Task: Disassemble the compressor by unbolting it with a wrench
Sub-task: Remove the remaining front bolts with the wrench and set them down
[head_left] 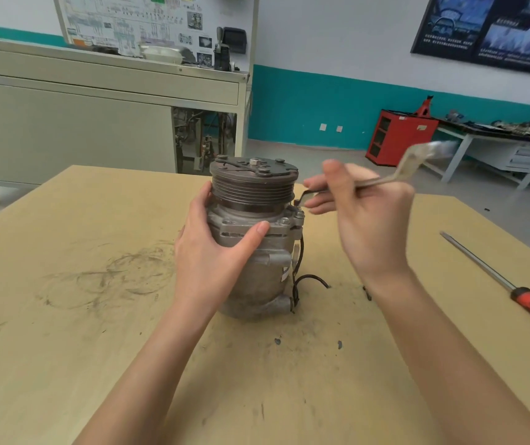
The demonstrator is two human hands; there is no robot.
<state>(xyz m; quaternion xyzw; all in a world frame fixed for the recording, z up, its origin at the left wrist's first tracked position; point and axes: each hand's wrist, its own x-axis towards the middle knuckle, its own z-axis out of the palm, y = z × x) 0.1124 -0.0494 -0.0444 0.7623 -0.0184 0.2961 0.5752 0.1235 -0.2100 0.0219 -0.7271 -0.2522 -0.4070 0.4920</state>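
A grey compressor (257, 277) stands upright in the middle of the wooden table (64, 316), its ribbed pulley (252, 187) on top with a centre bolt. My left hand (212, 248) grips the compressor's body from the left, thumb across the front flange. My right hand (366, 216) is just right of the pulley and holds a silver wrench (411, 165), blurred, whose far end points up and to the right. The wrench's near end sits by the bolts (297, 213) on the compressor's right flange; whether it touches one I cannot tell.
A screwdriver (514, 290) with a red and black handle lies at the table's right edge. Black wires (308, 279) trail from the compressor's right side. Dark smudges mark the table on the left. A grey cabinet (97, 117) and a red tool cart (398, 136) stand behind.
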